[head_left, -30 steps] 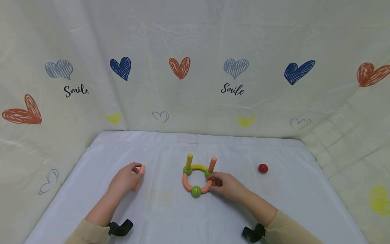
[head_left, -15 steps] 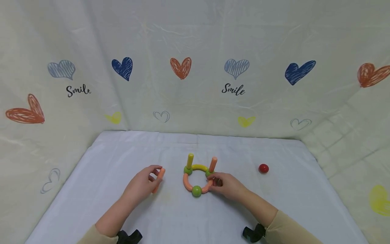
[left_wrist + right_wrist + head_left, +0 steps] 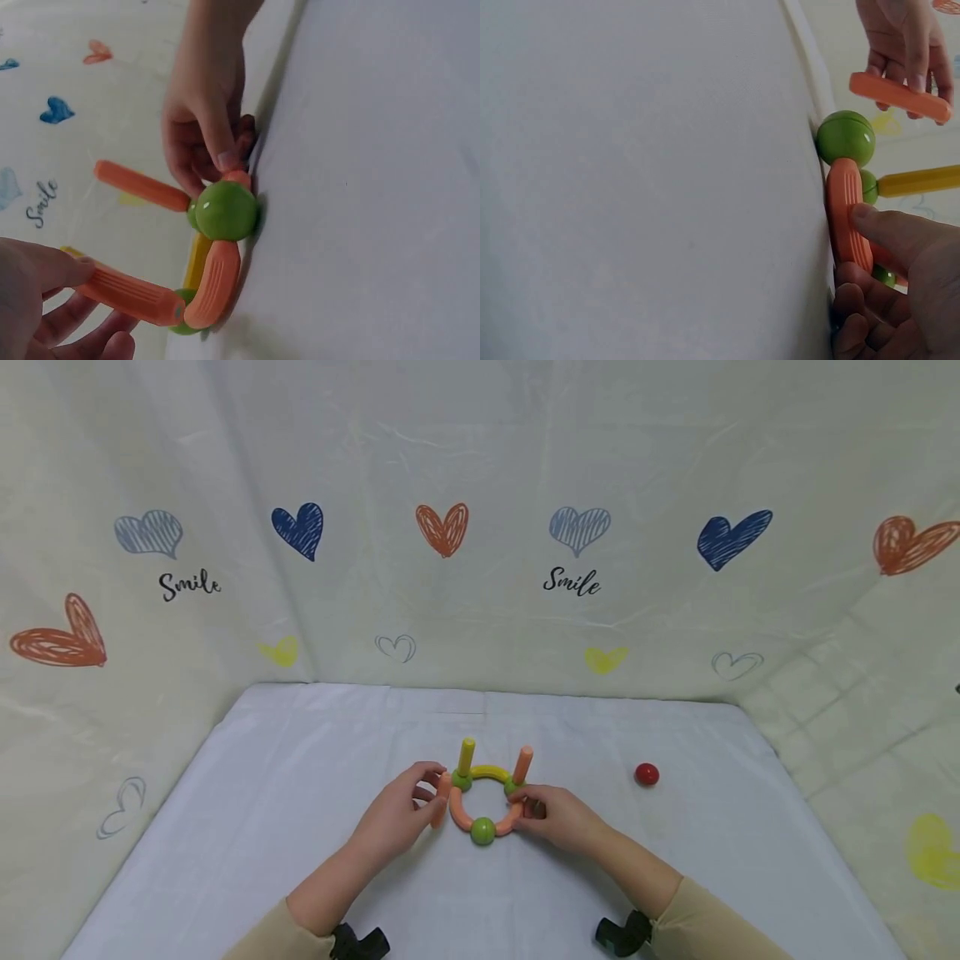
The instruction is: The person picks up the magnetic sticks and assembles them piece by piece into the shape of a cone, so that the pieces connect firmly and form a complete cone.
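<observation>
A ring of curved orange rods (image 3: 459,812), a curved yellow rod (image 3: 491,772) and green balls (image 3: 483,832) lies mid-table. From its far balls rise a yellow stick (image 3: 467,758) and an orange stick (image 3: 522,765). My left hand (image 3: 397,810) pinches a loose orange stick (image 3: 127,292) between thumb and fingers, just left of the ring. In the right wrist view that orange stick (image 3: 896,96) is apart from the near green ball (image 3: 846,139). My right hand (image 3: 564,818) pinches the ring's right orange rod (image 3: 844,206), thumb on its ribbed face.
A red ball (image 3: 647,774) rests farther right on the white-covered table (image 3: 720,835). Behind stands a pale curtain (image 3: 495,452) printed with hearts. Black wrist devices (image 3: 624,935) sit on both forearms.
My left hand has carried the orange stick rightward, from the left part of the table to beside the ring. The right hand keeps its hold on the ring's orange rod, unmoved.
</observation>
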A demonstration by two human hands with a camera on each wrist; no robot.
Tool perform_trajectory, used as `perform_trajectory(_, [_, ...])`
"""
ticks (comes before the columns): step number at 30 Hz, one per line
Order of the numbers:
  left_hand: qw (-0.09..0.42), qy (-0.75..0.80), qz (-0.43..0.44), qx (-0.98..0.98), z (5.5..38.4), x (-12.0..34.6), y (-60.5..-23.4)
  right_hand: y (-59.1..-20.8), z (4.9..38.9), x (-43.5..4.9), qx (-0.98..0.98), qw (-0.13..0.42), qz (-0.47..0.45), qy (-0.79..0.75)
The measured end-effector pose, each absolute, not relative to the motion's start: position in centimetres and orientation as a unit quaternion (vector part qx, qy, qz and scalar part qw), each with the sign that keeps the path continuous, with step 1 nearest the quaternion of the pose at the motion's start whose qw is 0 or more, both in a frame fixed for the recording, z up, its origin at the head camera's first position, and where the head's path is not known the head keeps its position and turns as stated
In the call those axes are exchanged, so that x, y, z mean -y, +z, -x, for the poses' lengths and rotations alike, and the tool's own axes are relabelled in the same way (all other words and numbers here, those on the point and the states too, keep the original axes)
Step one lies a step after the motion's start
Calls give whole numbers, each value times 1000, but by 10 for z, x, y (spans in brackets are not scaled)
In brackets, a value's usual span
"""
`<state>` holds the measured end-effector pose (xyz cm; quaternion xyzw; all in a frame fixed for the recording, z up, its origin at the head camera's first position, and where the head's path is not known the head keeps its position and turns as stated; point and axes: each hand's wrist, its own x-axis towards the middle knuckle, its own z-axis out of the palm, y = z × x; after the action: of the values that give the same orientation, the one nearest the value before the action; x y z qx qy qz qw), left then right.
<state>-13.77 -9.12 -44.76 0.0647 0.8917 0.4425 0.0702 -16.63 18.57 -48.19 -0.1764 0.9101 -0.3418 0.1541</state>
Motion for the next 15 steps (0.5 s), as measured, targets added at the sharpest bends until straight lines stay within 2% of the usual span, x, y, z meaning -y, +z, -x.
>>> perform_trajectory(6, [61, 472, -108, -873, 137, 72, -446, -483, 166, -186, -911, 148, 177, -342])
perform_trajectory(15, [84, 504, -124, -851, 133, 55, -445, -482, 165, -186, -909, 142, 187, -345])
